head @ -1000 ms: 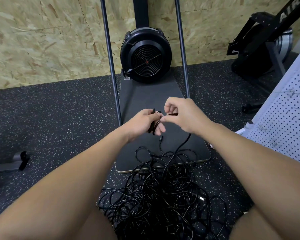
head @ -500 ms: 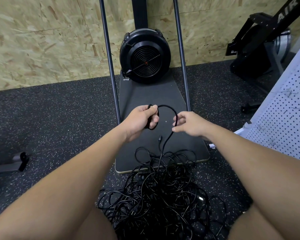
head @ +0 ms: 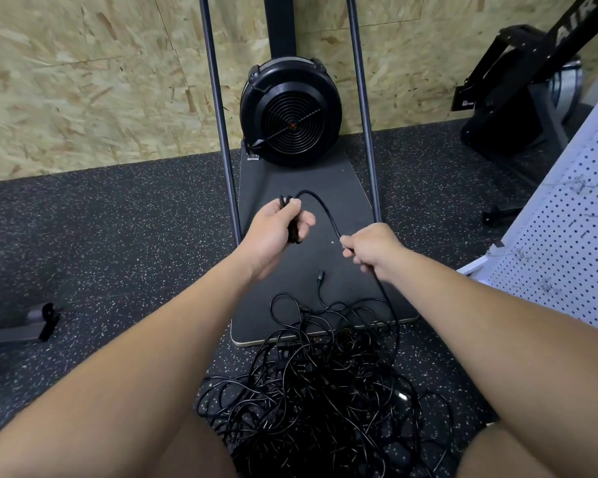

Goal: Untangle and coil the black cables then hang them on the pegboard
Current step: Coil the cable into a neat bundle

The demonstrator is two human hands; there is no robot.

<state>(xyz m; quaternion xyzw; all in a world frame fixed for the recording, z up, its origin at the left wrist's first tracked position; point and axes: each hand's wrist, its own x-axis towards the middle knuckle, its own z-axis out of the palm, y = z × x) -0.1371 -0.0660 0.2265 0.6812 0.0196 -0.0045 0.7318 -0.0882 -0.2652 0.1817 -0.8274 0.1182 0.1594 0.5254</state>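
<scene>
The step in hand looks like winding one cable off the heap into a coil, and to do it well each new loop should match the size of the ones already gathered, with the feeding hand letting the cable slide and twist freely so kinks do not build up, and with slow pulls so the heap does not drag along or tighten into knots. The left hand (head: 277,225) is closed around a small bundle of the cable's end, fingers curled over it. From there the cable (head: 320,205) arches up and over to the right hand (head: 368,248), which pinches it between thumb and fingers; the two hands are near each other, above the dark platform (head: 328,174) of an exercise machine. Below the right hand the cable drops to the tangled heap of black cables (head: 321,395), which lies on the rubber floor (head: 118,236) at the platform's near edge, between the person's knees. The white pegboard (head: 573,236) stands at the floor's right side, well apart from the hands.
</scene>
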